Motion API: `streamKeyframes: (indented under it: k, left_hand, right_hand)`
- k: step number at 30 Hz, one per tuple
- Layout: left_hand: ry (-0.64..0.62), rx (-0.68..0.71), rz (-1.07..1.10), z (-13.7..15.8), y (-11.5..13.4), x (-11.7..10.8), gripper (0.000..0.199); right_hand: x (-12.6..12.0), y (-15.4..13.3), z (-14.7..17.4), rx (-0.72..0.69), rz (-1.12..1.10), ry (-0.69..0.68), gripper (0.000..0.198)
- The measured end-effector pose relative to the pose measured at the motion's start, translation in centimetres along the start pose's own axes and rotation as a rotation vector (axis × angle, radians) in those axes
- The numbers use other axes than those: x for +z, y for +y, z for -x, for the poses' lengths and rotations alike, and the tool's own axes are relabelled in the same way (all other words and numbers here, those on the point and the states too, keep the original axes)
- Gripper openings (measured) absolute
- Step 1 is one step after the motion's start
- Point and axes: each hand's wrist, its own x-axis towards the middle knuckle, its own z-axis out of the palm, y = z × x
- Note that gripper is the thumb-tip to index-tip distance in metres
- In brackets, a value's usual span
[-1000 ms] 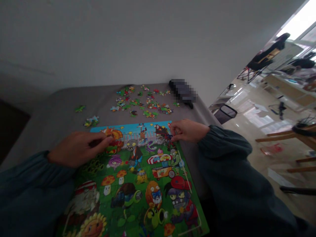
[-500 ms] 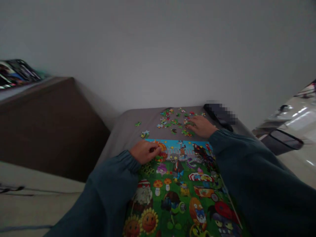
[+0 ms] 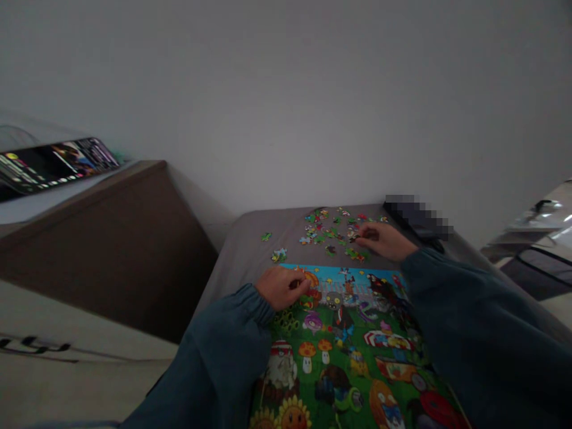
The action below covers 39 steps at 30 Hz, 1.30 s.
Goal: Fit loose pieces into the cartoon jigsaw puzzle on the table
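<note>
On grey cloth point(image 3: 243, 253) lay one flat, straight-edged puzzle board point(image 3: 342, 357); beyond it, loose knobbed pieces point(image 3: 330, 250). Your left hand point(image 3: 280, 287) curled at the board's far left corner; your right hand point(image 3: 385, 239) bent its fingers among the pieces. Whether either gripped anything, I could not tell.

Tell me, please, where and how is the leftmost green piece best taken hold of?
Probably by opposite edges, with thumb and fingertip, coming from above on the near side. The green piece looks flat on the cloth, apart from the other pieces, so its rim looks free. The left hand is nearer.
</note>
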Motion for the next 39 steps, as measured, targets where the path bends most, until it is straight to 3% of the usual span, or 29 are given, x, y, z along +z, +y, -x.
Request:
streamKeyframes:
  k: [3, 8, 13, 21, 27, 32, 39]
  left_hand:
    - [0.013, 0.006, 0.055, 0.1, 0.5, -0.5, 0.036]
    - [0.047, 0.036, 0.193, 0.8, 3.4, -0.9, 0.028]
    - [-0.003, 0.04, 0.536, 1.3, 6.0, 0.1, 0.032]
    - [-0.035, -0.036, 0.732, 1.0, 6.0, 0.4, 0.023]
    - [-0.13, 0.027, 0.556, 0.8, 4.7, 0.4, 0.027]
    - [-0.118, 0.059, 0.395, 0.9, 2.8, -1.9, 0.022]
    - [-0.049, -0.122, 0.375, 3.3, 0.6, -5.0, 0.022]
  right_hand:
    - [-0.5, -2.6, 2.7, -0.1, -0.331, -0.063, 0.028]
    - [0.7, -7.7, 6.8, -0.341, -0.413, -0.126, 0.024]
    - [1.9, -9.8, 8.8, -0.315, -0.482, -0.178, 0.016]
    - [2.1, -9.5, 9.4, -0.305, -0.493, -0.208, 0.013]
    - [1.6, -8.6, 9.0, -0.333, -0.468, -0.236, 0.013]
    - [0.4, -5.5, 7.9, -0.294, -0.255, -0.164, 0.022]
    - [0.9, -2.7, 7.0, -0.28, 0.081, -0.16, 0.026]
